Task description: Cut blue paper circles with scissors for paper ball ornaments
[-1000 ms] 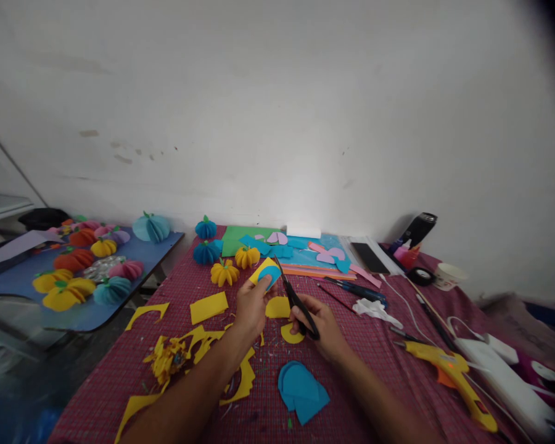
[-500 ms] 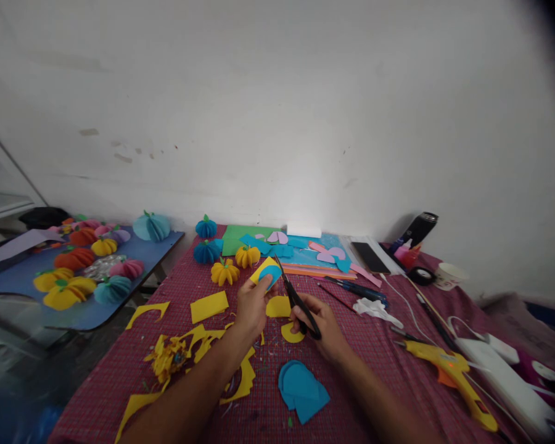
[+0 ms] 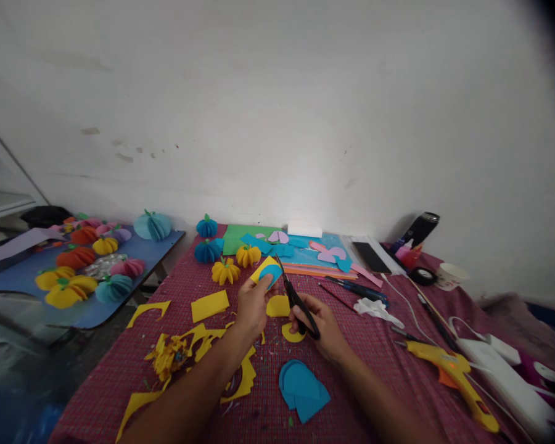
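Note:
My left hand [image 3: 253, 303] pinches a piece of yellow paper [image 3: 261, 269] with a blue paper shape [image 3: 271, 274] laid on top. In my right hand [image 3: 318, 319] is a pair of black-handled scissors [image 3: 300, 308], its blades pointing up at the right edge of the yellow paper. Just below the hands lie a yellow rounded cutout [image 3: 292, 333] and a yellow piece [image 3: 277, 306]. Blue paper shapes [image 3: 303, 388] are stacked nearer to me. Yellow scraps [image 3: 245, 376] spread under and left of my left forearm, beside a yellow rectangle [image 3: 210, 306].
Yellow paper pumpkins [image 3: 226, 271] and blue ones [image 3: 207, 251] stand at the back left. A yellow glue gun [image 3: 453, 373], a white power strip [image 3: 509, 382], a phone [image 3: 371, 256] and a black bottle [image 3: 420, 229] are on the right. More paper pumpkins sit on a blue table [image 3: 160, 254].
Almost nothing differs. The view has shifted very slightly; both hands, the paper and the scissors keep nearly the same position.

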`<state>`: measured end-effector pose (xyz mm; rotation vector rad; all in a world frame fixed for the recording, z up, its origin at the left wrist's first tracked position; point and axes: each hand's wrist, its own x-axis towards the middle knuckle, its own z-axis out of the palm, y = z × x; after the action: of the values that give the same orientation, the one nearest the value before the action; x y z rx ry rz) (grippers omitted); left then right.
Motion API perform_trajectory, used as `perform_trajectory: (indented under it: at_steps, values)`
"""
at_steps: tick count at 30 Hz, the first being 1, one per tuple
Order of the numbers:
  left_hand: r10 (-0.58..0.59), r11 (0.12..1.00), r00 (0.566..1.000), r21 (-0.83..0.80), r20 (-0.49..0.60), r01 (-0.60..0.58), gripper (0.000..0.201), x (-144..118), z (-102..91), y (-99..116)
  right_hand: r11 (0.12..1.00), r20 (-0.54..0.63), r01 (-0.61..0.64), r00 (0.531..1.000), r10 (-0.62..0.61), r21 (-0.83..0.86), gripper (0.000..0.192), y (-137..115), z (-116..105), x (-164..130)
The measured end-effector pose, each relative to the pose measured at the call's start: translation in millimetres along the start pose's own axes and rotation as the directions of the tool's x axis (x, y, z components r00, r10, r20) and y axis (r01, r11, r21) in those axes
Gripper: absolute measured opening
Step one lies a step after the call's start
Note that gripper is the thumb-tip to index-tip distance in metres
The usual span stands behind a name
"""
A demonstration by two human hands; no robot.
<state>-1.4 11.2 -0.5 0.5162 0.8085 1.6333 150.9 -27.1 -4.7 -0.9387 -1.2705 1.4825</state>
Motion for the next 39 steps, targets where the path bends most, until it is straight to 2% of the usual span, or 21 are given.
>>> perform_trajectory:
  at_steps: [9,14,25,39]
  values:
    - [-0.008,1.0,1.0,-0.024,0.021,0.008,0.033,-1,1.5,2,1.0,-0.021,-0.003,1.0,0.002,-0.018,0.038,0,-2,-1]
    - [-0.011,0.999,1.0,-0.039,-0.004,0.011,0.035,0,1.9,2,1.0,0.018,0.015,1.0,-0.015,-0.016,0.038,-2,-1,-3]
    - [-0.006,1.0,1.0,-0.02,0.008,0.006,0.032,-1,0.9,3,0.989,0.036,-0.011,0.999,0.006,0.146,0.032,3,-2,-2]
    - [0.001,1.0,1.0,-0.02,-0.001,-0.001,0.035,0,0.6,0,0.993,0.054,0.012,0.998,-0.019,0.116,0.028,9,-5,1]
